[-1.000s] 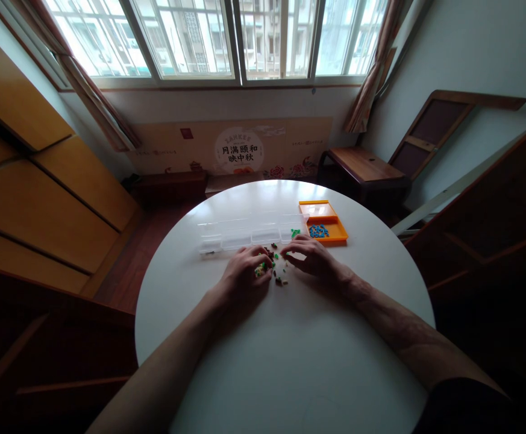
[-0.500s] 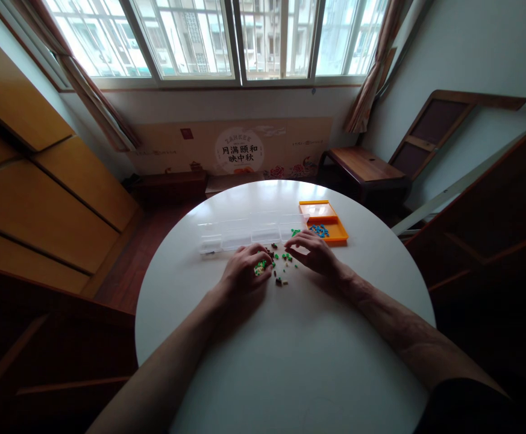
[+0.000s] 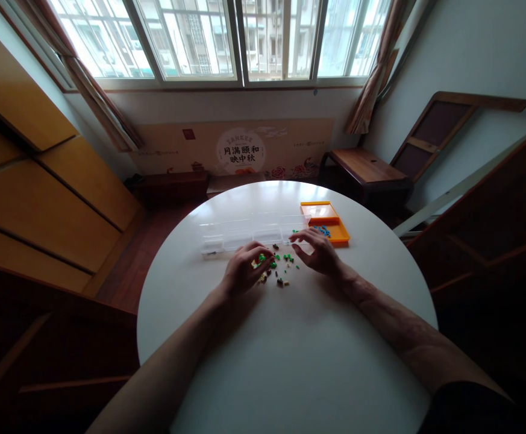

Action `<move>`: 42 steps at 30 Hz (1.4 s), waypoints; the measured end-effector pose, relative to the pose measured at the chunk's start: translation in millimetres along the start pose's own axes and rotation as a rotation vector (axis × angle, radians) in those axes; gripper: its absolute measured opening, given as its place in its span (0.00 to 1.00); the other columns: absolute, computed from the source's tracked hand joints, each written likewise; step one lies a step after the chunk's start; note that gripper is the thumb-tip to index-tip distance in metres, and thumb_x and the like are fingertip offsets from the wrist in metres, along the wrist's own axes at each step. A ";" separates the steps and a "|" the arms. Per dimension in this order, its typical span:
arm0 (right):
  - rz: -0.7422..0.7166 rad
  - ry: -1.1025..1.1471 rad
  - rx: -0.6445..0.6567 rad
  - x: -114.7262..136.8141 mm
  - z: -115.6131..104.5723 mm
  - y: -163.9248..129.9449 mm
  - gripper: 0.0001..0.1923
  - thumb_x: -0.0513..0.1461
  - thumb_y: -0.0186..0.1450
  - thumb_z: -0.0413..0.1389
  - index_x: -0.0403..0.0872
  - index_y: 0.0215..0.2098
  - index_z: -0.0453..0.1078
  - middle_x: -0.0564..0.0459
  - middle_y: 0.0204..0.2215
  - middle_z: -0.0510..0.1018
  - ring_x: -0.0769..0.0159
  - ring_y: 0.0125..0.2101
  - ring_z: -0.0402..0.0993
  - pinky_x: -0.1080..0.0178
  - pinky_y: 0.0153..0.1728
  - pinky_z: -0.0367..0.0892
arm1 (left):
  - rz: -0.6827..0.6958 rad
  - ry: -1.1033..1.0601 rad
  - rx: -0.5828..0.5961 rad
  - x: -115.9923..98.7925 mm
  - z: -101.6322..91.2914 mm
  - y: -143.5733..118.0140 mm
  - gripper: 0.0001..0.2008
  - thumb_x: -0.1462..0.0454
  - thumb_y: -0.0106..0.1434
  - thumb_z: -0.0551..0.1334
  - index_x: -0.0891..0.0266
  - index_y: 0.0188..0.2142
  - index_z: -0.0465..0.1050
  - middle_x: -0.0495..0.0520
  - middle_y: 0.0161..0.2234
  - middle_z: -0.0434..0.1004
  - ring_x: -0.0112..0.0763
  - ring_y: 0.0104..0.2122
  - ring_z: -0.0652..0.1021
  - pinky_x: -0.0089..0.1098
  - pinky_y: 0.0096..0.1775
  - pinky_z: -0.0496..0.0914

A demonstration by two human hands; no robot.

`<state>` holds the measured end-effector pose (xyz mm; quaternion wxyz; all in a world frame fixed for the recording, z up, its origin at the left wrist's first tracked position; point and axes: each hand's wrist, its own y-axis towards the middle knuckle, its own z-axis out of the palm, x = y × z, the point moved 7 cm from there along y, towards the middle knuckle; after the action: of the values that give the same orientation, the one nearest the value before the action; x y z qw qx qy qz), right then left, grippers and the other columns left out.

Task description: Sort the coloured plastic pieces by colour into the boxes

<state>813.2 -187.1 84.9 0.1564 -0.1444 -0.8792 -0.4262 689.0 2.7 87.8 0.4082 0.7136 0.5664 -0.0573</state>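
Small green, brown and cream toy-brick pieces (image 3: 288,258) lie loose in a pile on the white round table (image 3: 299,349). Over the left side of the pile is my left hand (image 3: 244,268), its fingers curved and parted from the thumb, with green pieces showing between them. Across the pile, my right hand (image 3: 317,250) hovers with thumb and fingers apart and nothing visible between them. It partly hides a few green pieces beside a clear plastic compartment box (image 3: 238,241) and the near corner of an orange tray (image 3: 340,236).
Blue pieces (image 3: 322,230) lie in the orange tray's near compartment. The clear box stands just beyond my left hand with its transparent lid raised. Past the table's far edge are a wooden stool (image 3: 369,166) and a printed cardboard panel (image 3: 290,141) under the window.
My left hand has lifted and opened slightly, uncovering more cream and brown pieces below it. My right hand has shifted a little, its fingers more parted from the thumb.
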 end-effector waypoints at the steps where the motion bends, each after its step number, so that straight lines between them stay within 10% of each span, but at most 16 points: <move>1: -0.063 0.011 0.047 8.2 3.1 0.6 0.06 0.38 0.75 0.62 0.52 0.50 0.78 0.50 0.43 0.86 0.55 0.44 0.80 0.51 0.50 0.75 | -0.005 -0.055 -0.004 -0.5 0.0 0.7 0.05 0.59 0.75 0.68 0.57 0.44 0.83 0.55 0.43 0.84 0.36 0.41 0.83 0.36 0.47 0.75; 21: -0.351 -0.030 0.200 44.8 10.2 1.1 0.03 0.40 0.78 0.61 0.53 0.47 0.79 0.52 0.43 0.88 0.59 0.43 0.82 0.52 0.52 0.74 | -0.039 -0.350 0.012 -4.3 9.5 4.2 0.13 0.53 0.73 0.71 0.60 0.42 0.88 0.59 0.39 0.83 0.35 0.36 0.82 0.36 0.43 0.79; 42: -0.162 -0.134 0.084 23.4 7.0 2.2 0.04 0.41 0.77 0.61 0.53 0.46 0.79 0.53 0.41 0.87 0.57 0.42 0.79 0.51 0.56 0.72 | -0.021 -0.229 0.005 -2.4 6.2 2.5 0.07 0.58 0.74 0.69 0.57 0.45 0.87 0.58 0.43 0.85 0.38 0.43 0.84 0.38 0.47 0.79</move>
<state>791.6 -177.4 91.6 0.0680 -0.0943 -0.9137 -0.3895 692.6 -3.3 86.3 0.4679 0.6975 0.5234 -0.1439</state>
